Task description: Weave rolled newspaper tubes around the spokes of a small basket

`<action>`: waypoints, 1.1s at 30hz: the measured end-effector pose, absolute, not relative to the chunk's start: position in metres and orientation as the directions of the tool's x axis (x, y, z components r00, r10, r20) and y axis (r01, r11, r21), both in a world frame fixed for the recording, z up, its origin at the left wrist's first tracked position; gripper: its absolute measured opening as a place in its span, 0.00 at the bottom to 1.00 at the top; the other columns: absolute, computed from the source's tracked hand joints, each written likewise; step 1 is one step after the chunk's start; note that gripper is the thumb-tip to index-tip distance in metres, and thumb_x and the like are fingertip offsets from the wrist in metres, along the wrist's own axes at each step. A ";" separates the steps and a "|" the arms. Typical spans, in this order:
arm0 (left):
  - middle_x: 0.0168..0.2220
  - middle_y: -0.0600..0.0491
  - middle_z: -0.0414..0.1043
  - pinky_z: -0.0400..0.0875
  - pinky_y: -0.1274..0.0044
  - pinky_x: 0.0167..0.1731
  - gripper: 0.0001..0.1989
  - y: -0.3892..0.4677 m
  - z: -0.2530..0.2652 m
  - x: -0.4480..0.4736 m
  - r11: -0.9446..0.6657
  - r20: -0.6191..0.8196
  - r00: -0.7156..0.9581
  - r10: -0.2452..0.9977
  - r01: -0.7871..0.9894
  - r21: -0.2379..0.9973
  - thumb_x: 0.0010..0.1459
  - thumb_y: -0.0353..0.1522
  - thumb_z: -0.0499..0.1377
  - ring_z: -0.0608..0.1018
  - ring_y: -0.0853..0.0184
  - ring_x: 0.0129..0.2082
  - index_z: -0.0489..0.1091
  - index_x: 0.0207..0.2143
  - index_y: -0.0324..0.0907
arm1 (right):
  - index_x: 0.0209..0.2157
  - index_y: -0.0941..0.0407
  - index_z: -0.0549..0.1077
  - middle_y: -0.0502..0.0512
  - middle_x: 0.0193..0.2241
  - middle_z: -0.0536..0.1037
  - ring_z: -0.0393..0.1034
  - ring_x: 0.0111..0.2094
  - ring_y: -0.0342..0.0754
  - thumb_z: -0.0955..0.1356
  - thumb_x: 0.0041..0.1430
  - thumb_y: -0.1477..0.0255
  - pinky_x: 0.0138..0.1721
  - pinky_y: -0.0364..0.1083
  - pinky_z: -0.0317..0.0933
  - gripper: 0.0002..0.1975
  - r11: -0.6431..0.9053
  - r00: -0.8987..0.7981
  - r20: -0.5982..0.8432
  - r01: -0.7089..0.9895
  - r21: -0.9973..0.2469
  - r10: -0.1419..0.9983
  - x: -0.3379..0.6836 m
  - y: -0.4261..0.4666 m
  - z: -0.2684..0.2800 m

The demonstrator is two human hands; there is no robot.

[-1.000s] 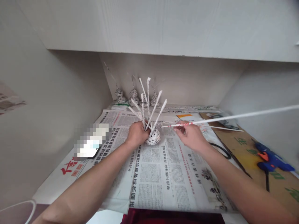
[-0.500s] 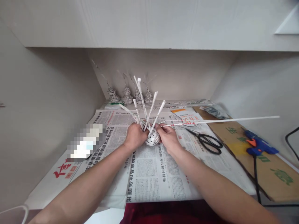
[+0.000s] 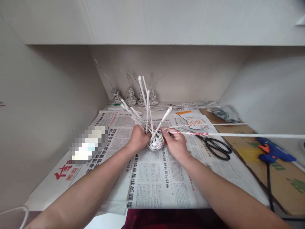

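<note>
A small round woven paper basket (image 3: 156,142) is held between my hands over the newspaper. Several rolled-paper stakes (image 3: 148,108) rise from its top, fanning up and to the left. My left hand (image 3: 140,138) is closed on the basket's left side, around the base of the stakes; its fingertips are partly hidden. At the right of the rim, my right hand (image 3: 175,143) pinches a long paper strand (image 3: 228,135) that runs out past the right edge of the view. Above it a second thin paper strand (image 3: 221,124) also extends to the right.
Black scissors (image 3: 216,148) lie right of my right hand. A blue glue gun (image 3: 276,152) rests on cardboard (image 3: 252,165) farther right. Several finished woven paper gourds (image 3: 131,97) stand at the back, beside long paper rolls (image 3: 183,106). Newspaper (image 3: 152,181) covers the table.
The long strands have swung lower and farther right with my right hand. Some stakes now lean more to the left. My left hand keeps its hold on the basket.
</note>
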State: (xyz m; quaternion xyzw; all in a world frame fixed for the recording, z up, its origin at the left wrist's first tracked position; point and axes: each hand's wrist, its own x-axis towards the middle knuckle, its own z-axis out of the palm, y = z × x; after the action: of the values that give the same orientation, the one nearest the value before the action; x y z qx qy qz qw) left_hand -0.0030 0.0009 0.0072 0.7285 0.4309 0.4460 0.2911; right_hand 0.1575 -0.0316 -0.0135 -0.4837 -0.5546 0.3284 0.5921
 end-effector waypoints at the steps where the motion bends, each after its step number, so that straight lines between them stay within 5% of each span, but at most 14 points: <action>1: 0.32 0.54 0.80 0.74 0.79 0.35 0.14 0.001 0.007 -0.003 -0.467 0.408 0.232 0.883 0.349 0.812 0.47 0.20 0.56 0.80 0.66 0.33 0.78 0.33 0.40 | 0.34 0.56 0.79 0.55 0.35 0.81 0.75 0.37 0.50 0.68 0.58 0.65 0.40 0.46 0.67 0.10 0.326 0.164 0.350 0.155 -0.933 0.922 0.157 -0.032 -0.012; 12: 0.30 0.53 0.79 0.73 0.78 0.34 0.08 -0.008 0.014 0.000 -0.497 0.436 0.246 0.866 0.519 0.695 0.49 0.27 0.59 0.79 0.65 0.31 0.76 0.33 0.40 | 0.35 0.54 0.80 0.54 0.36 0.82 0.76 0.39 0.50 0.69 0.56 0.66 0.44 0.49 0.68 0.09 0.373 0.171 0.406 0.197 -0.907 0.898 0.159 -0.029 -0.020; 23: 0.34 0.54 0.81 0.75 0.77 0.38 0.13 -0.003 0.008 0.000 -0.476 0.438 0.196 0.877 0.470 0.743 0.49 0.25 0.59 0.81 0.65 0.34 0.77 0.38 0.42 | 0.40 0.52 0.78 0.54 0.42 0.79 0.72 0.46 0.50 0.66 0.61 0.69 0.49 0.49 0.65 0.10 0.504 0.015 0.522 0.240 -0.830 0.853 0.166 -0.033 -0.004; 29: 0.33 0.55 0.81 0.75 0.76 0.38 0.14 -0.003 0.015 -0.005 -0.417 0.409 0.158 0.899 0.599 0.684 0.48 0.25 0.59 0.81 0.63 0.35 0.79 0.36 0.44 | 0.44 0.54 0.76 0.56 0.38 0.78 0.70 0.28 0.44 0.67 0.60 0.61 0.23 0.42 0.62 0.15 0.381 0.162 0.396 0.115 -0.917 0.904 0.184 -0.027 0.013; 33: 0.34 0.55 0.81 0.73 0.77 0.39 0.15 -0.010 0.025 -0.005 -0.389 0.350 0.207 0.914 0.694 0.606 0.49 0.26 0.58 0.81 0.63 0.37 0.79 0.38 0.46 | 0.40 0.54 0.76 0.56 0.41 0.78 0.71 0.31 0.45 0.69 0.57 0.61 0.21 0.40 0.62 0.14 0.409 0.219 0.413 0.063 -0.910 0.884 0.190 -0.024 0.020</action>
State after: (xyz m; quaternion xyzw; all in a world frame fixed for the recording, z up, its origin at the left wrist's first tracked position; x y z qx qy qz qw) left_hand -0.0048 -0.0097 0.0245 0.7600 0.5288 0.3420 0.1605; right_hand 0.1900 -0.0235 0.0200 -0.4405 -0.5377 0.3182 0.6447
